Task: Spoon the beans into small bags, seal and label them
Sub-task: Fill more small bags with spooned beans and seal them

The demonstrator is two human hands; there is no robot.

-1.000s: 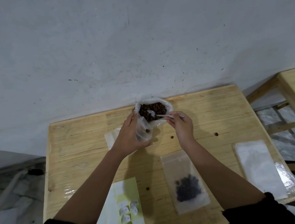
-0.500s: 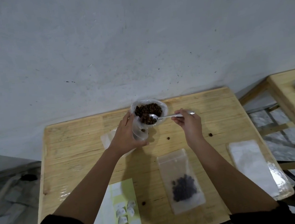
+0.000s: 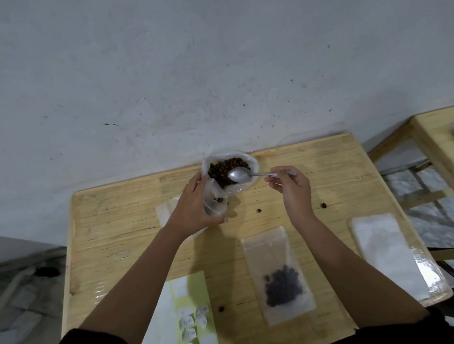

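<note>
Near left on the tabletop [image 3: 121,221] lies the sheet of labels [image 3: 190,318], pale green with small white tags peeling up. Its near end runs out of the bottom edge and the writing is too small to read.

Further in, the left hand [image 3: 193,209] is curled round a small clear bag [image 3: 214,200], holding it upright with its mouth towards the beans. A few dark beans show at its bottom, and the fingers hide its left side. A flat clear bag [image 3: 166,212] peeks out beneath that wrist, mostly covered.

At the far centre, against the wall [image 3: 212,64], the open bag of beans [image 3: 229,169] sits with its rim rolled down. The spoon [image 3: 239,175] hovers over it, the bowl showing bare grey metal. The right hand [image 3: 292,191] pinches the handle's end, which is lost among the fingers. The two hands are apart, one either side of the beans.

Loose beans [image 3: 258,210] dot the wood. Near centre a filled bag [image 3: 280,273] lies flat with dark beans pooled at its near end, though I cannot tell if it is sealed. To the right lies a stack of empty bags [image 3: 390,256], its near corner overhanging the tabletop's edge. A second table [image 3: 440,133] is cut off at far right.
</note>
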